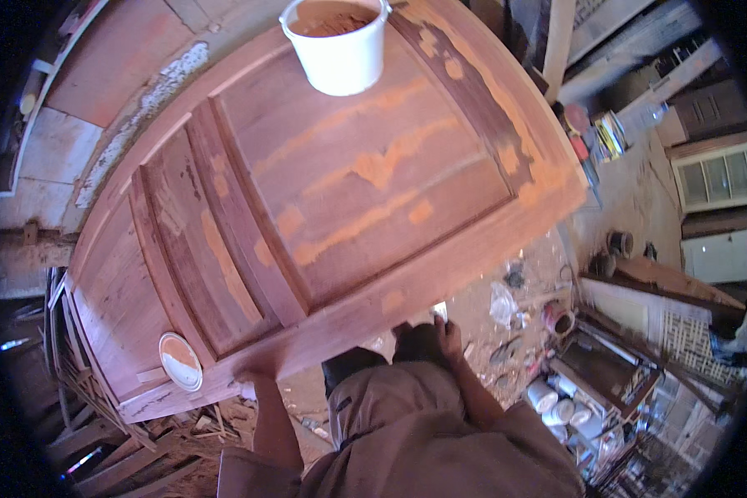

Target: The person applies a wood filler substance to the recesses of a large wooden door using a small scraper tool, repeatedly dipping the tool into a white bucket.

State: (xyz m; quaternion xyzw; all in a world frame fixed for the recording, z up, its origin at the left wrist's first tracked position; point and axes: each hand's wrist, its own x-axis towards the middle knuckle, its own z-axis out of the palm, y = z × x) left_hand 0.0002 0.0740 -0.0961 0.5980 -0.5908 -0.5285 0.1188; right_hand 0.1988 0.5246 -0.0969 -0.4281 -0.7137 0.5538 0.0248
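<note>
A reddish-brown wooden door panel [353,241] lies flat in front of me, with orange filler smeared over its boards and frame. At its near edge on the left is my left hand [251,375], its fingers largely hidden against the wood. My right hand [450,339] is closed beside my thigh, below the panel's near edge; a small bright piece shows at its fingers, too unclear to name. A white bucket [340,62] with brown powder inside stands on the far part of the panel. Near the left end rests a round white lid [192,378] bearing orange filler.
Scrap wood strips [129,456] are heaped at the lower left. Several paint cans [560,411] stand on the floor at the lower right, near a wooden frame [603,369]. A clear plastic bag [502,305] and other litter lie on the floor beyond my right hand.
</note>
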